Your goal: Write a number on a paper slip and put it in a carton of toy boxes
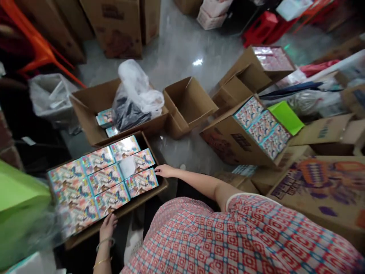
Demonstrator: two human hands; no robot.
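Note:
A brown carton [160, 185] in front of me holds rows of small printed boxes with turquoise edges. My right hand [165, 171] is at the carton's right end, its fingers closed on the end of a colourful small box [142, 182]. Just above that box, a white patch of paper or glare [128, 166] covers part of the neighbouring box. On the near side, my left hand [108, 226] reaches over the carton's edge and touches the front row of boxes. Its fingertips are partly hidden and blurred.
An open carton [85, 125] with a white plastic bag [134, 95] stands behind. Beside it is an open brown box [189, 102]. To the right, a tilted carton [228, 140] holds more printed boxes. A bag-lined bin [55, 99] and an orange chair [40, 45] stand left.

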